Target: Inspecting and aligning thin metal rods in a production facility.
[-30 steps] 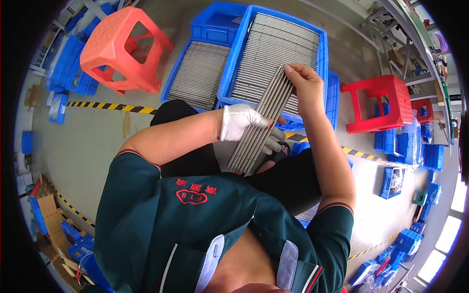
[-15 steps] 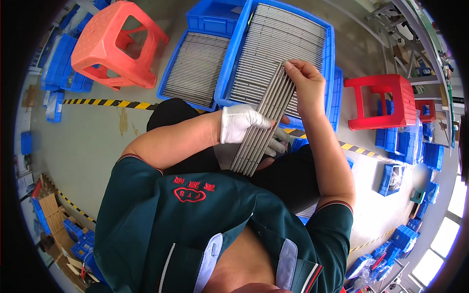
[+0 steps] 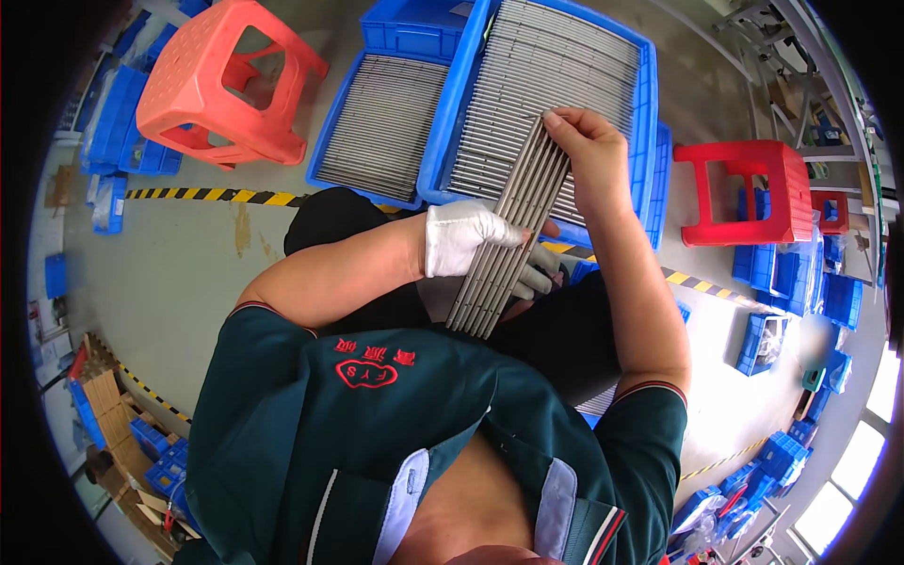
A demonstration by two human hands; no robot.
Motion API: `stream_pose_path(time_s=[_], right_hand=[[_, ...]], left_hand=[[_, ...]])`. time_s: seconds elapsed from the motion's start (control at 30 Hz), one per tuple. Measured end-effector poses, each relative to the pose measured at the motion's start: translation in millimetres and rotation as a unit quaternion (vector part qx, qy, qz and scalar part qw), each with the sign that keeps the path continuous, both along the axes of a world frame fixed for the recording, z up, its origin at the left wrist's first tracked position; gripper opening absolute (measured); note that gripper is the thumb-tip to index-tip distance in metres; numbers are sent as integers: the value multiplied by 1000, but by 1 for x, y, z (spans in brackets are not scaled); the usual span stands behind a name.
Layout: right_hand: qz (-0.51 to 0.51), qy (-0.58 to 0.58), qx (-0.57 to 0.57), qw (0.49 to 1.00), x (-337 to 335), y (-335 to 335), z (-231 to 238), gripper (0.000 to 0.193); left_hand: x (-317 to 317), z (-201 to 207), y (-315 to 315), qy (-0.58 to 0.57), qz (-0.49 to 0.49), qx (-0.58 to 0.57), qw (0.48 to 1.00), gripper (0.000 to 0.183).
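Observation:
Several slim metal rods (image 3: 507, 247) lie side by side in a slanted bundle across my lap. My left hand (image 3: 476, 240), in a white glove with some fingertips bare, is closed around the middle of the bundle, thumb on top and fingers beneath. At the upper end, my bare right hand (image 3: 589, 151) pinches the rod tips between thumb and fingers. Just beyond the bundle stands a large blue crate (image 3: 650, 104) filled with rows of similar rods (image 3: 556, 66). A smaller blue crate (image 3: 325, 141) of rods (image 3: 386, 118) sits to its left.
An orange-red plastic stool (image 3: 188, 85) stands at the far left and a red stool (image 3: 796, 193) at the right. Another blue bin (image 3: 410, 38) sits behind the smaller crate. Black-and-yellow tape (image 3: 226, 196) crosses the floor. Cardboard (image 3: 108, 405) and blue boxes line the sides.
The view has shifted slightly, so the crates and right stool appear a little farther right. Both hands keep the same hold on the rods, with hardly any movement.

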State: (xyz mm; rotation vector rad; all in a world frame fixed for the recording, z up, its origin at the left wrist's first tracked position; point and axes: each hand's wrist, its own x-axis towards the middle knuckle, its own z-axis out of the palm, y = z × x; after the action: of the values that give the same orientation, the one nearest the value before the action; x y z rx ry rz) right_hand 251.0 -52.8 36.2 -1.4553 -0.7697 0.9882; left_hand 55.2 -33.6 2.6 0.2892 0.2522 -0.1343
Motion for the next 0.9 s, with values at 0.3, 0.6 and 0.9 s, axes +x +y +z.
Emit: stream_pose_path(time_s=[0.3, 0.6, 0.9], right_hand=[[4, 5, -5, 1000, 1, 2, -4, 17], [-42, -83, 39, 995, 26, -14, 20, 18], [67, -315, 45, 946, -8, -35, 26, 11]], left_hand=[[0, -5, -1, 3, 13, -13, 1000, 51], [1, 9, 8, 70, 89, 48, 992, 42], [-2, 13, 20, 123, 166, 124, 971, 36]])
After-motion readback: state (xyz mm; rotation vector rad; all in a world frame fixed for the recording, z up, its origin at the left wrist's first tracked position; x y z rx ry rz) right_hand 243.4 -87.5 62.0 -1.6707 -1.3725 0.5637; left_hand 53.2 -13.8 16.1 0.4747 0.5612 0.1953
